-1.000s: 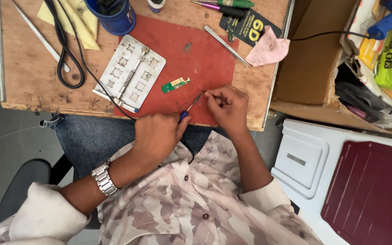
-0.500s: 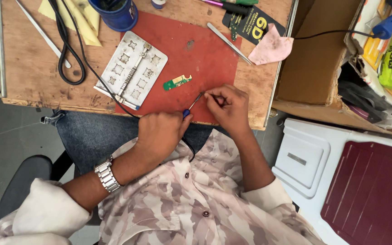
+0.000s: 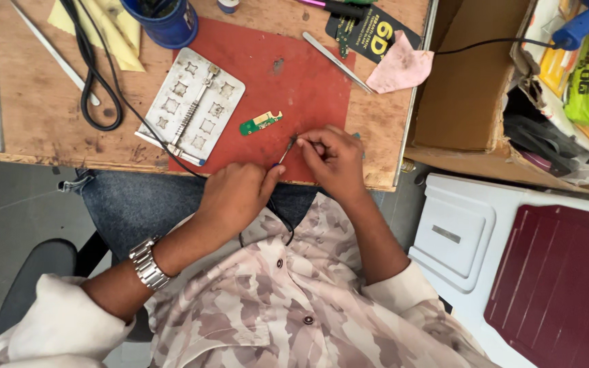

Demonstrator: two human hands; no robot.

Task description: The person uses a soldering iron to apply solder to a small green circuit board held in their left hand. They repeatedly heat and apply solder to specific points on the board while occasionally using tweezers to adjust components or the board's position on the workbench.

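My left hand [image 3: 236, 194] grips a thin pen-like tool with a blue grip [image 3: 283, 153]; its metal tip points up toward my right hand. My right hand [image 3: 332, 157] pinches something small at the tool's tip over the red mat [image 3: 294, 75]; the pinched thing is too small to tell. A small green circuit board [image 3: 261, 123] lies loose on the mat just left of the fingers. A black cable runs from the tool down past my left hand. I wear a metal wristwatch [image 3: 148, 264] on the left wrist.
A metal board-holder plate [image 3: 192, 105] lies at the mat's left edge. Tweezers [image 3: 339, 63], a pink cloth [image 3: 400, 68], a blue cup [image 3: 161, 20] and black cable loops [image 3: 93, 75] sit on the wooden table. A cardboard box [image 3: 472, 88] and white case [image 3: 472, 238] stand right.
The camera view has shifted slightly. Both hands stay together at the mat's near edge, working the tool tip; the green board has not moved.
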